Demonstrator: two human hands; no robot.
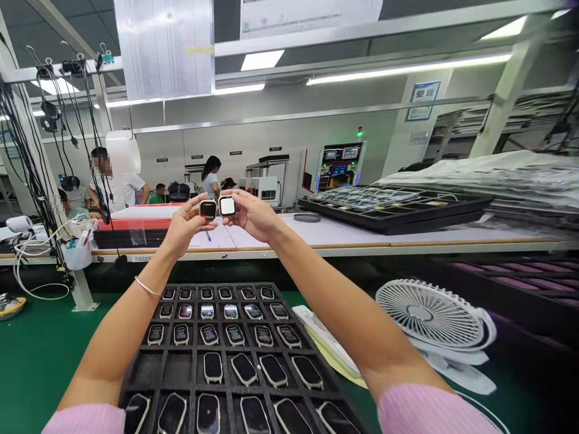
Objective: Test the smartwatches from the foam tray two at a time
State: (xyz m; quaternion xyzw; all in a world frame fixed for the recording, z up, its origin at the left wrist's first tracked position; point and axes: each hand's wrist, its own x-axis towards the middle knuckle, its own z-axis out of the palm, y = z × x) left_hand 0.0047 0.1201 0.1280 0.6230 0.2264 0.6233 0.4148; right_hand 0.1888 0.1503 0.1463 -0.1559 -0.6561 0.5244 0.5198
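Both arms reach forward, and each hand holds up a smartwatch case without a strap. My left hand (187,220) pinches a watch with a dark screen (208,210) that shows small coloured marks. Right beside it, my right hand (251,214) grips a watch with a lit white screen (227,205). Below the arms lies a black compartment tray (151,364) filled with rows of similar watches, such as one in the middle (235,334). Two compartments at the left of the fourth row hold no watch.
A white fan (420,313) and a white power strip (325,337) stand right of the tray. On the raised shelf (271,236) are a black parts tray (389,208), a red-topped stack (140,217) and a pen cup (78,254). Cables (27,150) hang at left. People work beyond.
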